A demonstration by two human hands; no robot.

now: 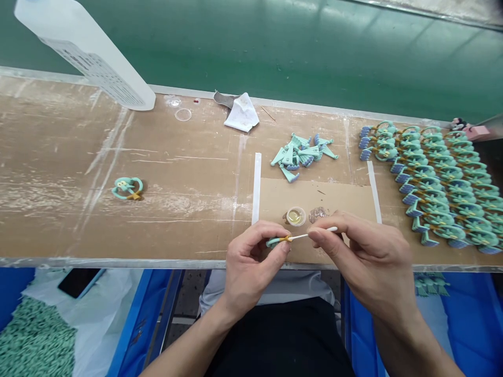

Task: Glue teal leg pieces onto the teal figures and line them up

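Between its thumb and fingers my left hand (257, 262) pinches a small teal-and-mustard figure part (277, 241), partly covered by the fingers. My right hand (363, 256) grips a cotton swab (301, 236), whose left tip meets the mustard part of the piece. Just beyond the hands sits a small clear cup (296, 216) holding yellowish liquid, with a dark smudged patch (317, 213) beside it. Farther back lies a loose pile of teal pieces with purple ends (301, 153). One ring-shaped teal figure part (128, 188) rests alone on the left.
Rows of assembled teal figures (440, 183) fill the table's right side. A white bottle (94, 57) stands at the back left, and a crumpled white cloth (242, 112) lies at the back. Blue bins (135, 319) flank my lap; the left one holds many green pieces and a phone (80, 281).
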